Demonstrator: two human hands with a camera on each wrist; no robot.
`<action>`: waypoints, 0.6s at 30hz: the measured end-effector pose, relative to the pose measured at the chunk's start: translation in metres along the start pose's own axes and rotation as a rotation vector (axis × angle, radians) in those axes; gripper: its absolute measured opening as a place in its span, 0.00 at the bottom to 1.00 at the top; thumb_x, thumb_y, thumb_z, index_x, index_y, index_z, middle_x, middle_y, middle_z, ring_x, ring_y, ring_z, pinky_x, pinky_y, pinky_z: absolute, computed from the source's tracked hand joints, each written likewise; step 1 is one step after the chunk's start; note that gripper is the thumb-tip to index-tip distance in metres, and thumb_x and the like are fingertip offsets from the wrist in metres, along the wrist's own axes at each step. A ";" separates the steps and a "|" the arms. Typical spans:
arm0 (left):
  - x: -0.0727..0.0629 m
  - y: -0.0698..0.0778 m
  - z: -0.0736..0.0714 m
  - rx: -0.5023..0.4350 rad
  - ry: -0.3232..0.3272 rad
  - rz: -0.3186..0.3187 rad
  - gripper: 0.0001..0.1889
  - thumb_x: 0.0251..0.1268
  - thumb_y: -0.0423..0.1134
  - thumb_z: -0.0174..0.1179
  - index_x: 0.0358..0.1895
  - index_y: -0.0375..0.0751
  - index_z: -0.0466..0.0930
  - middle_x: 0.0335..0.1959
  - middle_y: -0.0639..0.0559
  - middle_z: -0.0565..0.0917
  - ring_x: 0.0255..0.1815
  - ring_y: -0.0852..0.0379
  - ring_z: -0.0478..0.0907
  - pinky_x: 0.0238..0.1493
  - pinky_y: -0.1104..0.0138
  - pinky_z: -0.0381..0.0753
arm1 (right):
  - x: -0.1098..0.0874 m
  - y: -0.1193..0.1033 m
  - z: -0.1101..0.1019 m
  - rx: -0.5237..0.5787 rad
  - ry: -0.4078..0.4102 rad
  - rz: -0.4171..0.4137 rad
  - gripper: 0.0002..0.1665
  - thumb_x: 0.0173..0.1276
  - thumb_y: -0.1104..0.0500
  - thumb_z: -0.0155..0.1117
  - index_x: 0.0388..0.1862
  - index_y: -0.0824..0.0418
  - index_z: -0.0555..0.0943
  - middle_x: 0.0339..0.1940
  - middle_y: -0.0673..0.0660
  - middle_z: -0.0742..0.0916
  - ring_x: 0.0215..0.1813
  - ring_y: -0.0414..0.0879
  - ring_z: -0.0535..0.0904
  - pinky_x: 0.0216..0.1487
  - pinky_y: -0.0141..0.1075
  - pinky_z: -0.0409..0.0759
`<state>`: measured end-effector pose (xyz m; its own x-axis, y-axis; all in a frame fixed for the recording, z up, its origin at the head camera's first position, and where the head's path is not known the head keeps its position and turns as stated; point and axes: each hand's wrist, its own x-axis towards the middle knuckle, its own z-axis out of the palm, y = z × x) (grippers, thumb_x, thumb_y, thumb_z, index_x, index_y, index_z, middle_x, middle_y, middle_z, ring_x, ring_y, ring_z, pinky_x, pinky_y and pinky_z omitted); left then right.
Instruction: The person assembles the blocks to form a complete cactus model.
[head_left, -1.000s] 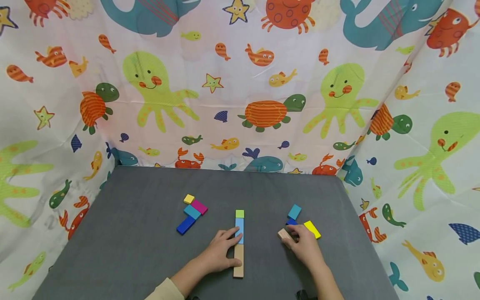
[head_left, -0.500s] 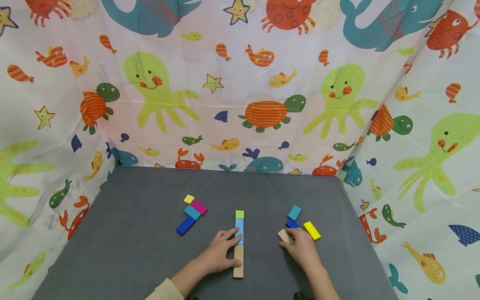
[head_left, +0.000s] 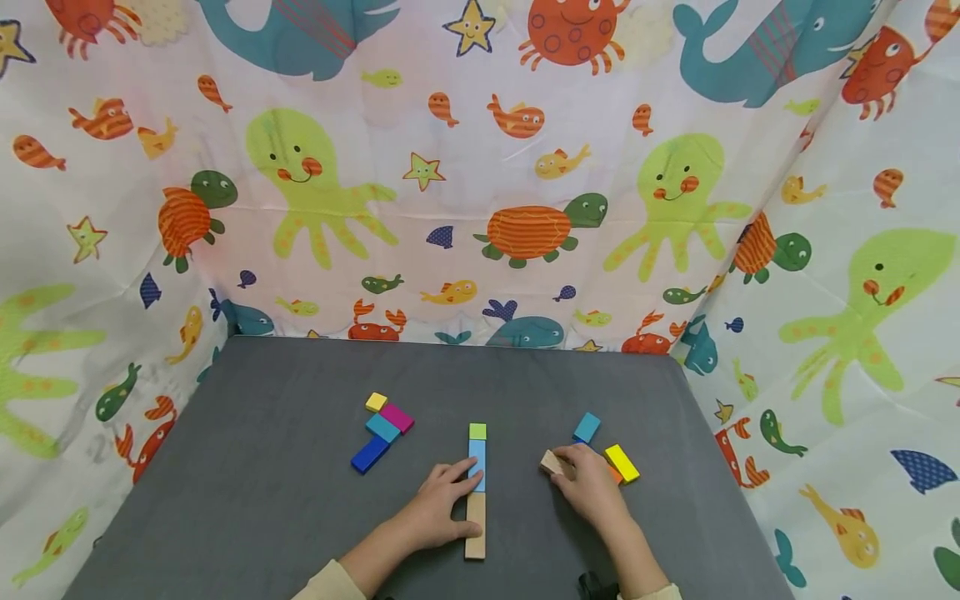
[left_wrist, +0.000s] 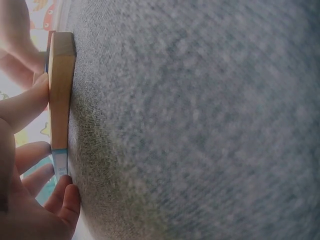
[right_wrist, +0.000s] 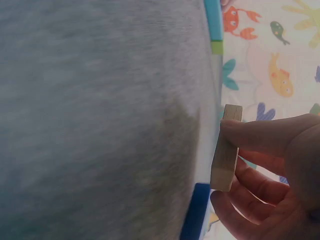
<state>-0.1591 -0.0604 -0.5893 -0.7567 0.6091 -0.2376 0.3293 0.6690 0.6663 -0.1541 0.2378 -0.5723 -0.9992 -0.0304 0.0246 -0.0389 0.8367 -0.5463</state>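
Observation:
A straight row of blocks lies on the grey table: a green block [head_left: 477,431] at the far end, a light blue block [head_left: 477,479], then a plain wooden block [head_left: 476,542] nearest me. My left hand [head_left: 435,510] rests along its left side, fingertips on the light blue block and thumb touching the wooden one. To the right, my right hand [head_left: 592,487] pinches a small wooden block [head_left: 551,462] between thumb and fingers. The right wrist view shows this wooden block [right_wrist: 226,160] held off the table, near a dark blue block [right_wrist: 196,212].
Beyond the right hand lie a teal block [head_left: 587,427], a yellow block [head_left: 622,463] and a partly hidden orange block [head_left: 615,474]. On the left, a yellow block [head_left: 377,402], a magenta block [head_left: 397,418], a teal block [head_left: 383,428] and a blue block [head_left: 371,455] touch one another.
My right hand has shifted left with the small wooden block, and part of an orange block now shows beside the hand. My left hand stays on the row.

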 end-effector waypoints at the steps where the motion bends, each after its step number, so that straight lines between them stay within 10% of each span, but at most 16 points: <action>1: 0.000 0.000 0.000 0.003 0.000 -0.004 0.43 0.67 0.59 0.72 0.82 0.51 0.66 0.87 0.53 0.57 0.76 0.43 0.61 0.71 0.40 0.71 | 0.002 -0.002 0.000 0.001 -0.001 -0.013 0.20 0.64 0.65 0.79 0.56 0.62 0.89 0.53 0.59 0.88 0.52 0.54 0.84 0.53 0.51 0.84; 18: 0.000 0.004 0.001 0.009 0.003 -0.046 0.44 0.65 0.59 0.73 0.82 0.54 0.68 0.86 0.56 0.58 0.76 0.44 0.61 0.71 0.41 0.73 | 0.041 -0.021 0.014 0.008 -0.052 -0.126 0.19 0.67 0.64 0.78 0.56 0.58 0.90 0.52 0.57 0.89 0.56 0.56 0.84 0.61 0.56 0.82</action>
<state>-0.1578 -0.0577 -0.5874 -0.7725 0.5766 -0.2660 0.2993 0.7000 0.6484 -0.1941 0.2110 -0.5717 -0.9852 -0.1637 0.0504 -0.1643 0.8202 -0.5480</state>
